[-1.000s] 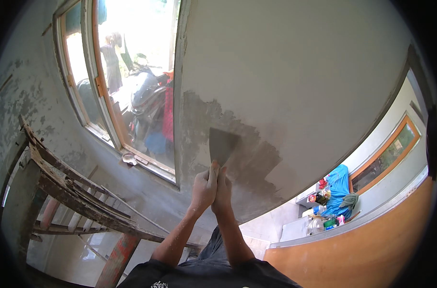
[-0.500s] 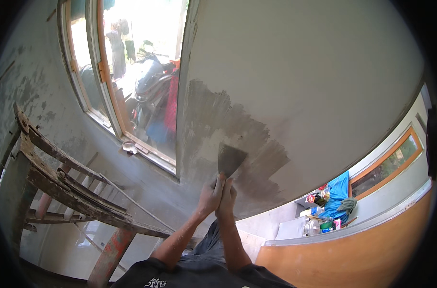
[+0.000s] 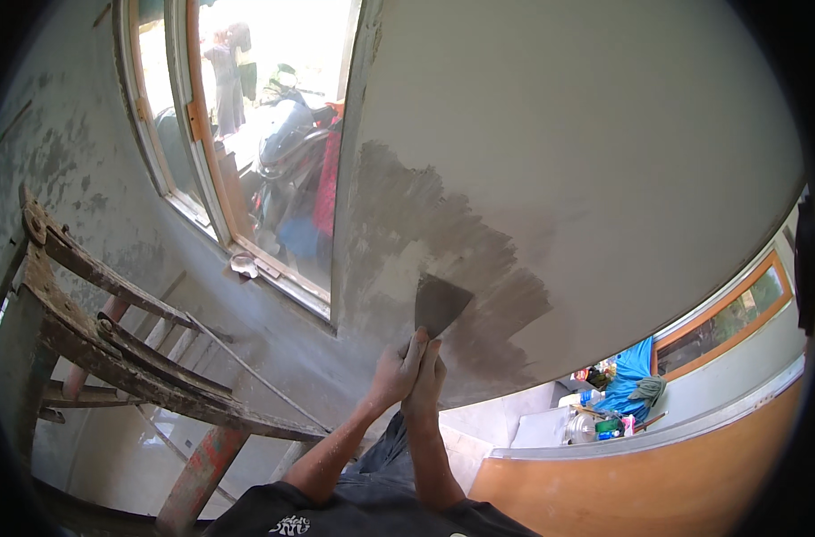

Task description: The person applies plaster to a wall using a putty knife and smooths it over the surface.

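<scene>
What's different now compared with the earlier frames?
The scraper has moved down the wall within the darker patch; the left hand and right hand moved with it. Nothing was taken up or let go. Both hands' hold, the ladder-like frame and the window stayed as they were.

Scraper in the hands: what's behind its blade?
Around the blade, the wall shows, with a darker, smeared patch. The spot directly behind the blade is covered and cannot be seen.

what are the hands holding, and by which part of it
A broad, flat scraper, held at its narrow lower end between the left hand and right hand; any handle is hidden by the grip.
</scene>
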{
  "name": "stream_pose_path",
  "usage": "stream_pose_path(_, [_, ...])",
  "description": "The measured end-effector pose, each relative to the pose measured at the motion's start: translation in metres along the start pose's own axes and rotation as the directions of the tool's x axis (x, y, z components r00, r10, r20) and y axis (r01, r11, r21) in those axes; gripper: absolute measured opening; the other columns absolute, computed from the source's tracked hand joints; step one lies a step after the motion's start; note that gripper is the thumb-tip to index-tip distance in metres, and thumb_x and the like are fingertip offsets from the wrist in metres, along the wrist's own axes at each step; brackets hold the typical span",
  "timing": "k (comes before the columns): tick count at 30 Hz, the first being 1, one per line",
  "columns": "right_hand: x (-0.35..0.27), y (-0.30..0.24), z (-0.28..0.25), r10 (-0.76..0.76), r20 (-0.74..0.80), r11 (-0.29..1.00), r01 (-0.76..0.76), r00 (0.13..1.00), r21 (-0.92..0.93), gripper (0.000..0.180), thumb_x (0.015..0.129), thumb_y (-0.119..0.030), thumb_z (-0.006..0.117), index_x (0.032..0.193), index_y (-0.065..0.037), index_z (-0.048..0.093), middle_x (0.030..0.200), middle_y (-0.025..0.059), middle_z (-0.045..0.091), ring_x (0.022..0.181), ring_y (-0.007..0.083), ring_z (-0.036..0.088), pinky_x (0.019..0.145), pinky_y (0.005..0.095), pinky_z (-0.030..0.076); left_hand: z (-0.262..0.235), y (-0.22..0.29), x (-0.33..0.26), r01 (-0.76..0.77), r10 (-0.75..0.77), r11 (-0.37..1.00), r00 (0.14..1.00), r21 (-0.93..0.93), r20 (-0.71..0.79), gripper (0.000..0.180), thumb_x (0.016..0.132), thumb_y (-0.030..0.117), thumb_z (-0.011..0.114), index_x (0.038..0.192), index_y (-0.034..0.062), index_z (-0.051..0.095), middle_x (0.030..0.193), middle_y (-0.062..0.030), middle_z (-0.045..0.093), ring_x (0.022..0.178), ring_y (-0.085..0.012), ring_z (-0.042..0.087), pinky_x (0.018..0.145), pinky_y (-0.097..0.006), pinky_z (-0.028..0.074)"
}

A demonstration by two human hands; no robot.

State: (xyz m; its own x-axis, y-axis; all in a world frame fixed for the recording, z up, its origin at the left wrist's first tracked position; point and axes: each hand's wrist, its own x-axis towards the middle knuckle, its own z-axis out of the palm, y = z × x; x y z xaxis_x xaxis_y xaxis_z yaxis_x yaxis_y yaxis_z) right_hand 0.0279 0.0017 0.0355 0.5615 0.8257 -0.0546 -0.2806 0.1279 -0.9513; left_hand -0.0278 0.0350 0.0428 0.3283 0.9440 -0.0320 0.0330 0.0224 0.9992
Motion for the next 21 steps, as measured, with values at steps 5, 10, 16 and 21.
stream_pose_path(5, [0.000,-0.008,0.014,-0.030,0.013,0.999,0.029,0.999,0.025,0.046,0.098,-0.036,0.036,0.087,0.002,0.059,0.078,0.0005,0.054,0.072,0.0091,0.047,0.064,0.0242,0.040,-0.012,0.010,0.005,-0.030,0.031,0.999,0.999,-0.015,0.035,0.045,0.093,0.040,0.042,0.089,-0.0008,0.061,0.074,-0.0236,0.059,0.066,-0.0262,0.059,0.062,-0.037,0.044])
stream_pose_path(10, [-0.014,0.015,0.012,0.063,-0.130,0.996,-0.054,0.989,0.073,0.048,0.097,-0.040,0.036,0.086,0.001,0.060,0.079,0.0006,0.055,0.072,0.0083,0.049,0.064,0.0234,0.041,-0.011,-0.016,-0.010,0.035,-0.037,0.996,0.999,0.086,0.017,0.049,0.094,0.041,0.041,0.085,-0.0028,0.061,0.063,-0.0143,0.056,0.066,-0.0112,0.049,0.060,-0.034,0.043])
stream_pose_path(16, [-0.011,0.034,0.004,0.170,0.002,0.964,-0.166,0.985,0.209,0.046,0.096,-0.042,0.037,0.090,-0.001,0.057,0.080,0.0003,0.054,0.072,0.0077,0.050,0.064,0.0230,0.041,-0.018,0.017,-0.018,0.025,-0.023,0.997,0.999,0.072,-0.037,0.050,0.093,0.042,0.043,0.086,-0.0041,0.061,0.060,-0.0177,0.055,0.063,-0.0115,0.050,0.058,-0.034,0.043])
stream_pose_path(21, [-0.005,0.041,0.001,0.066,0.023,0.974,-0.069,0.998,0.217,0.040,0.096,-0.037,0.038,0.091,-0.001,0.055,0.080,0.0012,0.054,0.071,0.0097,0.050,0.064,0.0234,0.041,-0.023,0.013,-0.017,0.066,-0.069,0.992,0.997,0.110,0.024,0.047,0.092,0.038,0.044,0.081,-0.0039,0.060,0.060,-0.0170,0.056,0.059,-0.0166,0.055,0.056,-0.036,0.043])
